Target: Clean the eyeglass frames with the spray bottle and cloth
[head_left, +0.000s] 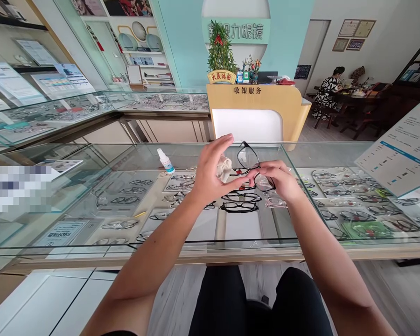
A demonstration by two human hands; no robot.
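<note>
Above a glass display counter (196, 154) I hold a pair of black-framed glasses (249, 157). My right hand (279, 179) is closed on the lower lens and frame. My left hand (212, 171) holds a small white cloth (224, 167) against its palm, thumb and forefinger pinching toward the bridge of the glasses, the other fingers raised. A small white spray bottle with a blue label (165, 161) lies on the glass to the left of my hands.
Several pairs of glasses lie in trays (238, 205) under the glass. A tilted info sign (402, 158) stands at right. A yellow cashier desk (257, 109) with a plant is behind; a person (327, 93) sits at a far table.
</note>
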